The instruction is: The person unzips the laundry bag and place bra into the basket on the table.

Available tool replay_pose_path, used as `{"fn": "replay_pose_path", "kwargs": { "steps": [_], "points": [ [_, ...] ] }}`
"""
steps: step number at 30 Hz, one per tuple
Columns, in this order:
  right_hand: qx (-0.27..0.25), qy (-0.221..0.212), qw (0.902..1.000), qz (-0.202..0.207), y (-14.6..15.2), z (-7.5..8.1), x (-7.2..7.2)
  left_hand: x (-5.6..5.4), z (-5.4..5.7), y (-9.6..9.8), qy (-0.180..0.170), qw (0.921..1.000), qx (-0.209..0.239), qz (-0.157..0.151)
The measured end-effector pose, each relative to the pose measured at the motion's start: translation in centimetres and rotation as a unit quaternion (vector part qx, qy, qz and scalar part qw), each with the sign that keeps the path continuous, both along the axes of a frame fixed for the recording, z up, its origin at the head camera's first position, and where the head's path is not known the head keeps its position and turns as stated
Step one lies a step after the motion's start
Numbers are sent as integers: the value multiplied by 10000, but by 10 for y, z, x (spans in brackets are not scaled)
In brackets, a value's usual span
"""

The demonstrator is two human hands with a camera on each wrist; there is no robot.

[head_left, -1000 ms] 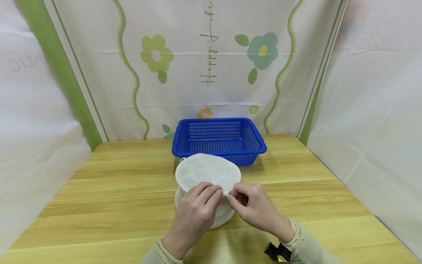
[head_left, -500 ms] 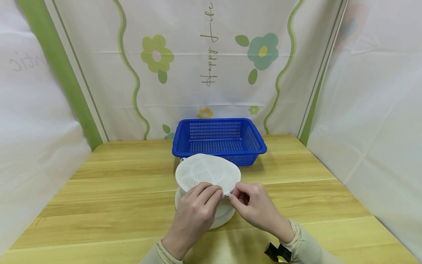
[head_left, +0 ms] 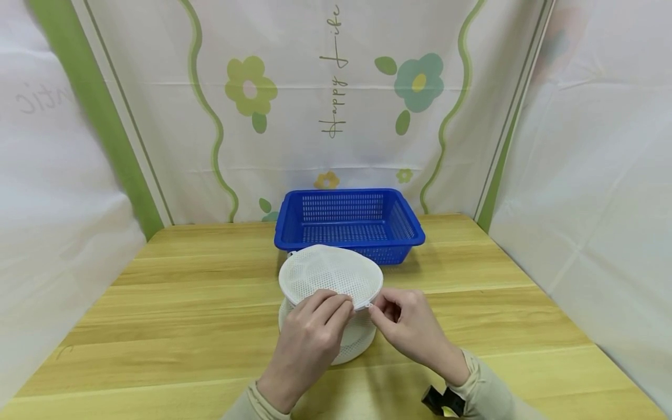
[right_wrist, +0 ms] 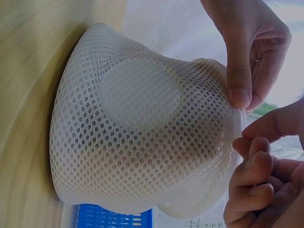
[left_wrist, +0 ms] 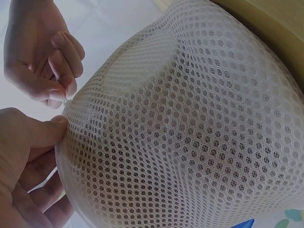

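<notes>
Showing at the near edge of the head view, beige sleeves (head_left: 485,388) cover both forearms, and a black device (head_left: 443,401) sits at the right wrist. Just past them, the left hand (head_left: 312,338) grips the near edge of a white mesh bag (head_left: 325,274), its thumb against the side wall by the rim and its other fingers bent over the top panel. Close beside it, the right hand (head_left: 412,326) pinches a small white zip pull (head_left: 369,305) between thumb and forefinger, the remaining fingers curled toward the palm. The pull sits at the rim, a little to the right of the left hand's fingertips.

The bag stands on the middle of the wood-grained bench (head_left: 184,326). On its near side the right wrist view shows a round, paler patch (right_wrist: 141,93), perhaps a second layer or something inside; the mesh makes it hard to say.

Behind the bag, toward the far edge of the bench, is a blue slotted basket (head_left: 343,207), its front partly hidden by the bag's top. Beyond it hangs a white backdrop (head_left: 294,146) printed with a yellow-green flower (head_left: 241,73), a teal flower (head_left: 406,81) and sideways "Happy Life" lettering.
</notes>
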State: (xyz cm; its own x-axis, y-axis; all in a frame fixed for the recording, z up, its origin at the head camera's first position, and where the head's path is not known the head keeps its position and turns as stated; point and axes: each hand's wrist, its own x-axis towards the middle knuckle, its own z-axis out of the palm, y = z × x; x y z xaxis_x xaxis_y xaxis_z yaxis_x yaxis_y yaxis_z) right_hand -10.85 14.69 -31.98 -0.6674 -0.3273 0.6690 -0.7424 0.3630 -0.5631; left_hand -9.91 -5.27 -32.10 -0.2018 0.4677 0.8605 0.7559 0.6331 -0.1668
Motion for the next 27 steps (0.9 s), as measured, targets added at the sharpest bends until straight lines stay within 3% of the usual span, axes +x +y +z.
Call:
{"fn": "replay_pose_path", "kwargs": {
  "steps": [6,14,22,27],
  "points": [
    [78,-25,9999,79,0,0,0,0,1,-1,-149,9999,-19,35],
    [125,-7,9995,291,-1,-2,0,0,1,0,-111,9997,96,-209],
    [101,325,9978,564,-1,-8,-3,0,-1,1,-316,9994,-31,-147],
    [110,387,9976,571,-1,-10,-3,0,-2,1,-269,9996,-91,-89]
  ]
}}
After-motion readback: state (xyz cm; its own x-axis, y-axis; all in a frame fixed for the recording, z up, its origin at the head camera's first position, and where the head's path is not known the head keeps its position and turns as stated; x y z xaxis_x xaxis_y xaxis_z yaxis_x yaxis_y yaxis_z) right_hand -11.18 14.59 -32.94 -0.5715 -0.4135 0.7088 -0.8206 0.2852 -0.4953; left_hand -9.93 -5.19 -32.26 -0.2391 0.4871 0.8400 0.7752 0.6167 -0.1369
